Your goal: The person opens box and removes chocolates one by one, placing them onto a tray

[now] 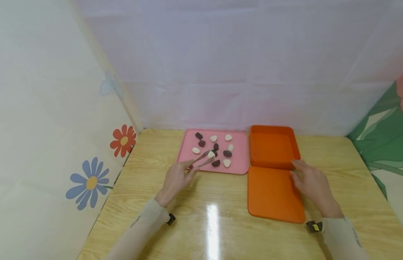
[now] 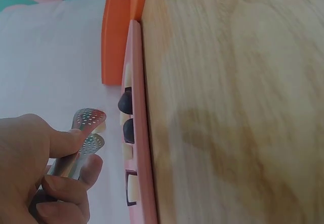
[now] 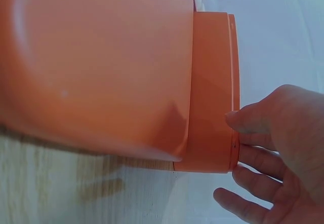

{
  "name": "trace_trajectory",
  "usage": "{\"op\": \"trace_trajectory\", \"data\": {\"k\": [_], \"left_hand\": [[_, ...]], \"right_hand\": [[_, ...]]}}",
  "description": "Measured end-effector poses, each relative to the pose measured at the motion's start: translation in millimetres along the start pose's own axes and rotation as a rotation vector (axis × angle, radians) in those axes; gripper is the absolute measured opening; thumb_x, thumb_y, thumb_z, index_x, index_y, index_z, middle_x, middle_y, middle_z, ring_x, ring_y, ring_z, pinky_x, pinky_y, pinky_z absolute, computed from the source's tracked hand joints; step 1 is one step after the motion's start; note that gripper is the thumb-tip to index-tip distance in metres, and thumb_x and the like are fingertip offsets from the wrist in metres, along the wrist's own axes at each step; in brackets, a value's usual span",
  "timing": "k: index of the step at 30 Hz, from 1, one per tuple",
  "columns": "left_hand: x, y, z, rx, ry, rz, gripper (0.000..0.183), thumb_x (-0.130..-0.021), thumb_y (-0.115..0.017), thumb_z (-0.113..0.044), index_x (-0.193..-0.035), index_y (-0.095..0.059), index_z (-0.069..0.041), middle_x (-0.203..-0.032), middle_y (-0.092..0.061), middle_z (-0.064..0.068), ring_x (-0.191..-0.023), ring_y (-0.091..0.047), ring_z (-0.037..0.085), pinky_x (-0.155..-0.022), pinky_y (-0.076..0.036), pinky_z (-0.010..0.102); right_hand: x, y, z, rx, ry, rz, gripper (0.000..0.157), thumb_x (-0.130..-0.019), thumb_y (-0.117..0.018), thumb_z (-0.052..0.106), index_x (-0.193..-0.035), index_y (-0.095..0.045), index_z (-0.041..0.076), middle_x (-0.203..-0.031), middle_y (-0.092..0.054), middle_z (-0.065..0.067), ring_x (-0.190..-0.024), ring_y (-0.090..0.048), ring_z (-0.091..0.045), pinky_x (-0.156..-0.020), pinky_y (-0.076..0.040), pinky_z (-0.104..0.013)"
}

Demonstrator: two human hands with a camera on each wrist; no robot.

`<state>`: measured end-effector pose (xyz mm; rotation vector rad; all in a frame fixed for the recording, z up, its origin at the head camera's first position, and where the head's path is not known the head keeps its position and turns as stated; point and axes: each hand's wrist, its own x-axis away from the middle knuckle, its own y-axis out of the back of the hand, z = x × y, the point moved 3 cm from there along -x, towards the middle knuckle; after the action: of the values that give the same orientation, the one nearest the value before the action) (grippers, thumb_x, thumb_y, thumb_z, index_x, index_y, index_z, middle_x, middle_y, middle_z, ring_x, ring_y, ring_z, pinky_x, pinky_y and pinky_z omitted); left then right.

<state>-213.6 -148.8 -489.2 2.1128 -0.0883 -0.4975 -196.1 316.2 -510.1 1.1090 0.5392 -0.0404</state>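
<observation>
My left hand (image 1: pixel 176 178) holds a pair of metal tongs (image 2: pixel 90 118) with perforated tips. Between those tips sits a small white rounded piece (image 1: pixel 211 154), held above the pink tray (image 1: pixel 239 146). Several white pieces (image 1: pixel 227 163) and dark brown pieces (image 1: pixel 227 154) lie spread over the tray. My right hand (image 1: pixel 313 182) grips the near right corner of an open orange box (image 1: pixel 269 163), its thumb on the outer wall at the rim in the right wrist view. The inside of the box shows only its orange floor.
A flat orange lid (image 1: pixel 274 195) lies on the wooden table (image 1: pixel 188 224) right in front of the box. The tray stands directly left of the box. A pale cloth wall (image 1: pixel 201 72) rises behind the table, with flower-printed sheets at both sides.
</observation>
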Motion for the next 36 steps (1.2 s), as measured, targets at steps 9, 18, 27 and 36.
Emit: {"op": "trace_trajectory", "data": {"k": [9, 18, 27, 36], "left_hand": [[6.7, -1.1, 15.7, -0.02, 0.049, 0.011, 0.023, -0.1, -0.078, -0.023, -0.116, -0.08, -0.007, -0.079, -0.075, 0.004, -0.046, -0.036, 0.003, -0.04, -0.028, 0.021], [10.7, 0.7, 27.8, -0.068, 0.077, 0.003, 0.018, -0.098, -0.08, -0.021, -0.112, -0.081, -0.009, -0.085, -0.078, 0.006, -0.052, -0.038, 0.008, -0.044, -0.029, 0.023], [13.9, 2.8, 33.3, -0.084, 0.065, -0.013, 0.013, -0.098, -0.08, -0.023, -0.106, -0.081, -0.013, -0.082, -0.077, 0.003, -0.055, -0.042, 0.01, -0.046, -0.03, 0.025], [17.4, 5.1, 35.0, -0.072, 0.072, -0.012, 0.008, -0.098, -0.08, -0.022, -0.099, -0.08, -0.013, -0.08, -0.075, 0.001, -0.057, -0.043, 0.01, -0.049, -0.031, 0.026]], "right_hand": [[1, -1.9, -2, -0.002, 0.009, -0.036, 0.045, -0.087, -0.082, 0.004, -0.128, -0.069, -0.011, -0.127, -0.069, -0.036, -0.117, -0.067, -0.057, -0.077, -0.057, -0.068], [1, -1.1, 0, -0.007, 0.012, -0.035, 0.044, -0.088, -0.081, 0.004, -0.127, -0.069, -0.011, -0.127, -0.068, -0.037, -0.117, -0.066, -0.057, -0.079, -0.057, -0.069], [-1, 0.4, 0, -0.012, 0.018, -0.029, 0.044, -0.088, -0.082, 0.004, -0.127, -0.069, -0.012, -0.127, -0.068, -0.037, -0.114, -0.067, -0.058, -0.075, -0.058, -0.068], [0, 0.0, -1, -0.007, 0.004, -0.014, 0.044, -0.09, -0.079, 0.005, -0.129, -0.068, -0.011, -0.129, -0.067, -0.036, -0.116, -0.066, -0.058, -0.077, -0.057, -0.068]]}}
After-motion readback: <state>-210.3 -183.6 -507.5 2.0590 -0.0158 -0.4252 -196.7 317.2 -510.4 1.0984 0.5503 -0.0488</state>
